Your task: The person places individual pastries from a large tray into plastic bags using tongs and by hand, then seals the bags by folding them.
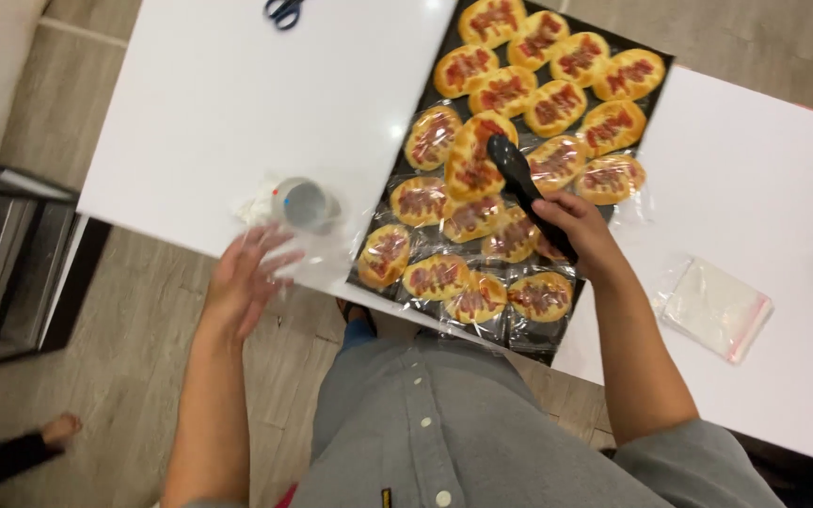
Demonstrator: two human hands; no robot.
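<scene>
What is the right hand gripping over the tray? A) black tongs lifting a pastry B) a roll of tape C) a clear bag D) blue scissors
A: the right hand grips black tongs that clamp one pastry above the dark tray.

tray (pixel 653 64) w/ buns ctr table | bags (pixel 715 308) R | scissors (pixel 283 11) far L

left hand (pixel 247 273) motion-blurred, grip on clear bag (pixel 317 249) unclear | scissors (pixel 283 11) cut by top edge | tongs (pixel 529 193) tips hidden behind lifted pastry (pixel 474 155) | tray (pixel 529 346) base mostly covered
</scene>
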